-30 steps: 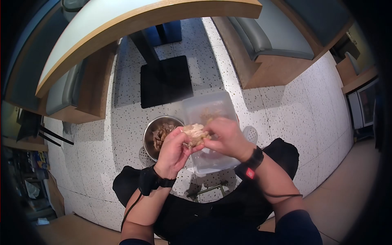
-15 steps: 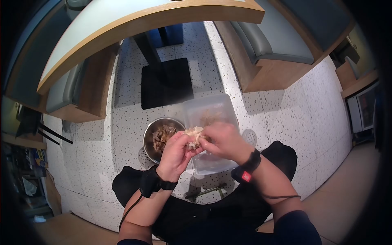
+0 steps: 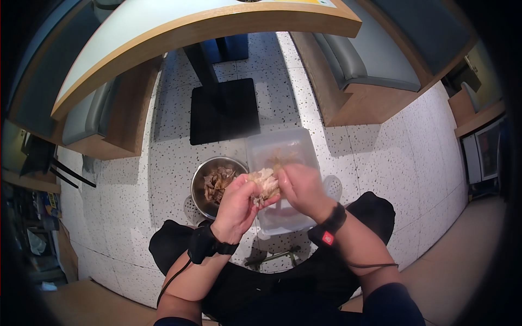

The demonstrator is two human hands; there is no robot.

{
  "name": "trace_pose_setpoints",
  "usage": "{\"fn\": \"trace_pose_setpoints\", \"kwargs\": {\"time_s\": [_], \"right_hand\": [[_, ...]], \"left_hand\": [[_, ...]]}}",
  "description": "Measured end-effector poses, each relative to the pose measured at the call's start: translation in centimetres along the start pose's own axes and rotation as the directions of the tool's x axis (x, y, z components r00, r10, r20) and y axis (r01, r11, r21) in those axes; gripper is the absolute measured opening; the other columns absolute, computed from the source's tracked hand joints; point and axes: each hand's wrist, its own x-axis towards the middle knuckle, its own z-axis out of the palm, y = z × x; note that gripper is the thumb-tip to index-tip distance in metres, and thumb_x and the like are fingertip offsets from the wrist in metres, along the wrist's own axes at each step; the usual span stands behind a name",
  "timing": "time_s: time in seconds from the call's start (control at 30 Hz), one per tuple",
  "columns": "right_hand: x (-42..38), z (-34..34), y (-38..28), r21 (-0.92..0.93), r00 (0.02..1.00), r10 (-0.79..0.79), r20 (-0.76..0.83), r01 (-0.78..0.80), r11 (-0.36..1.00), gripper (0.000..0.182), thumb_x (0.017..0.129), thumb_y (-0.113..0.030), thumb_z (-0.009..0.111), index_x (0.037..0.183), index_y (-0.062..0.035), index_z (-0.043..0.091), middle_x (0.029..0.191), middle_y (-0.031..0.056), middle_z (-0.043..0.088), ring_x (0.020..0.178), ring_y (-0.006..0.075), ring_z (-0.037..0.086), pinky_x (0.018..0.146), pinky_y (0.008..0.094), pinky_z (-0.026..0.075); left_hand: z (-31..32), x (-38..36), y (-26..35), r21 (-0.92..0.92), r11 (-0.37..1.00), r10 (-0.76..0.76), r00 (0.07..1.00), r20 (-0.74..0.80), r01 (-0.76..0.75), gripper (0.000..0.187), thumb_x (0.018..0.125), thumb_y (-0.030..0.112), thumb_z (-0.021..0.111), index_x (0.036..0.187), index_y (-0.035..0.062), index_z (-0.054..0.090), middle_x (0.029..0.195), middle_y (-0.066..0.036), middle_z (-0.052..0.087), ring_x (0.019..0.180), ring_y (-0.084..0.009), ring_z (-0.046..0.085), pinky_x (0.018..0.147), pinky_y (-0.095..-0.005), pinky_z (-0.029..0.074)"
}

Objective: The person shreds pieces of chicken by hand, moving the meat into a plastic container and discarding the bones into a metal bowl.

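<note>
A pale, ragged clump (image 3: 265, 182) rests in my left hand (image 3: 237, 205), whose fingers are curled round its lower side. My right hand (image 3: 304, 187) is closed at the clump's right edge, pinching part of it; its fingers are slightly blurred. Both hands are over the left part of a translucent plastic tub (image 3: 286, 223), which holds some thin yellowish strands (image 3: 281, 157). To the left of the tub, a round metal bowl (image 3: 197, 204) contains brown, crumpled pieces (image 3: 217, 180). My left hand partly covers the bowl's right side.
A wood-edged table (image 3: 206, 30) curves across the top, above a black square base (image 3: 224, 111) on the speckled floor (image 3: 174, 130). Padded benches flank it, left (image 3: 89, 117) and right (image 3: 375, 70). Something thin and green (image 3: 274, 257) lies below the tub.
My right hand has moved slightly right, away from my left. More of the pale clump shows between them. The whole view has shifted a little.
</note>
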Motion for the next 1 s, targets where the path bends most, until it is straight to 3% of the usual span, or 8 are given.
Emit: {"fn": "trace_pose_setpoints", "kwargs": {"time_s": [0.1,0.17,0.27,0.3,0.47,0.6,0.67,1.0], "right_hand": [[0.8,-1.4,-0.4,0.155,0.975,0.216,0.056,-0.222,0.962,0.02,0.1,-0.014,0.057,0.085,-0.0034,0.065,0.075,0.0163,0.064,0.072,0.0335,0.065,0.066,0.0413,0.051],[1.4,-2.3,-0.8,0.294,0.892,0.404,0.201,-0.448,0.844,0.03,0.105,-0.017,0.049,0.092,0.0003,0.071,0.078,0.0109,0.069,0.074,0.0166,0.067,0.066,0.0344,0.051],[1.1,-1.9,0.0,0.414,0.866,0.452,0.215,-0.5,0.761,0.033,0.107,-0.02,0.047,0.093,0.001,0.068,0.085,0.009,0.072,0.078,0.0121,0.065,0.072,0.0303,0.053],[1.1,-1.9,0.0,0.41,0.867,0.451,0.214,-0.499,0.764,0.033,0.107,-0.02,0.047,0.093,0.001,0.068,0.085,0.009,0.072,0.078,0.0121,0.065,0.072,0.0303,0.053],[1.1,-1.9,0.3,0.709,0.701,0.618,0.357,-0.634,0.31,0.027,0.106,-0.024,0.046,0.099,-0.0016,0.059,0.098,0.0164,0.074,0.086,0.0171,0.067,0.083,0.0311,0.054],[0.9,-1.8,1.0,0.755,0.654,0.655,0.377,-0.627,0.191,0.026,0.105,-0.024,0.047,0.099,-0.0023,0.059,0.1,0.0184,0.073,0.09,0.0191,0.068,0.084,0.0328,0.054],[0.9,-1.7,1.3,0.805,0.61,0.675,0.415,-0.592,0.04,0.024,0.104,-0.023,0.048,0.098,-0.0028,0.059,0.1,0.0188,0.073,0.091,0.0208,0.069,0.084,0.0342,0.054],[0.8,-1.7,3.6,0.872,0.59,0.761,0.269,-0.484,0.067,0.026,0.108,-0.021,0.042,0.097,-0.0013,0.055,0.099,0.0224,0.072,0.084,0.0225,0.07,0.077,0.0316,0.058]], "left_hand": [[0.0,-0.3,0.0,0.062,0.998,-0.023,1.0,0.017,0.022,0.038,0.087,-0.002,0.044,0.124,-0.0043,0.051,0.128,-0.018,0.061,0.115,-0.0274,0.065,0.094,-0.044,0.06],[0.0,-0.2,-0.2,0.057,0.998,0.012,0.999,0.051,-0.015,0.039,0.086,-0.004,0.043,0.124,-0.0052,0.049,0.129,-0.02,0.06,0.117,-0.0283,0.064,0.094,-0.0438,0.061],[0.3,-0.2,-0.4,0.089,0.995,0.043,0.998,0.044,-0.047,0.039,0.084,-0.006,0.043,0.122,-0.0053,0.049,0.13,-0.021,0.06,0.116,-0.0291,0.065,0.094,-0.0439,0.061],[0.4,-0.1,-0.4,0.086,0.995,0.044,0.998,0.047,-0.048,0.039,0.084,-0.006,0.043,0.122,-0.0053,0.049,0.13,-0.021,0.06,0.116,-0.0291,0.065,0.094,-0.0439,0.061],[0.5,-0.1,-0.7,0.15,0.987,0.053,0.995,0.085,-0.066,0.04,0.081,-0.008,0.041,0.12,-0.0043,0.048,0.13,-0.021,0.059,0.114,-0.0292,0.066,0.095,-0.0445,0.061],[0.2,0.1,-1.2,0.103,0.992,0.062,0.995,0.072,-0.069,0.04,0.081,-0.009,0.041,0.121,-0.0039,0.048,0.129,-0.021,0.059,0.114,-0.0295,0.066,0.095,-0.0451,0.06],[0.2,0.2,-1.4,0.031,0.997,0.067,0.995,0.078,-0.07,0.036,0.089,-0.012,0.042,0.125,-0.0067,0.045,0.131,-0.025,0.056,0.114,-0.0334,0.066,0.095,-0.046,0.062],[0.6,-0.2,-2.0,0.107,0.984,0.145,0.989,0.008,-0.145,0.04,0.085,-0.009,0.045,0.124,-0.0024,0.047,0.125,-0.018,0.06,0.112,-0.0288,0.066,0.095,-0.0459,0.06]]}}
